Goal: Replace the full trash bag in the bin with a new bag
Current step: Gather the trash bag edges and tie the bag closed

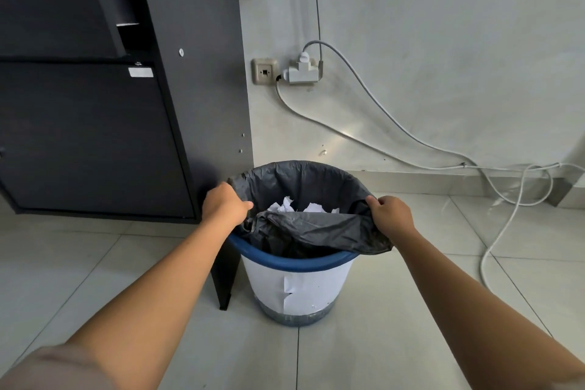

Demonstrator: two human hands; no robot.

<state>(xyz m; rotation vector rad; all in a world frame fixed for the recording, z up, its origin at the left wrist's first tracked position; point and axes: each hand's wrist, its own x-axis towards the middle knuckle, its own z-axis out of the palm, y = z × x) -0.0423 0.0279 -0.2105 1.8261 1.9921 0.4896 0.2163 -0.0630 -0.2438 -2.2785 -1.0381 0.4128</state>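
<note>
While bag point(316, 228) sits in bin point(304, 285), left grip point(223, 204), right grip point(392, 214) pinch its rim, opposite sides.

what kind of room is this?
Likely a small office or study corner: a dark desk cabinet beside a bin whose trash bag holds crumpled paper, a wall socket with cables, tiled floor.

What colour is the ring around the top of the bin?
Blue; the bin's rim shows clearly in the head view.

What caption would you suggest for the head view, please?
Left hand and right hand grip the edge of the black trash bag, its near side lifted off the blue-rimmed bin.
</note>
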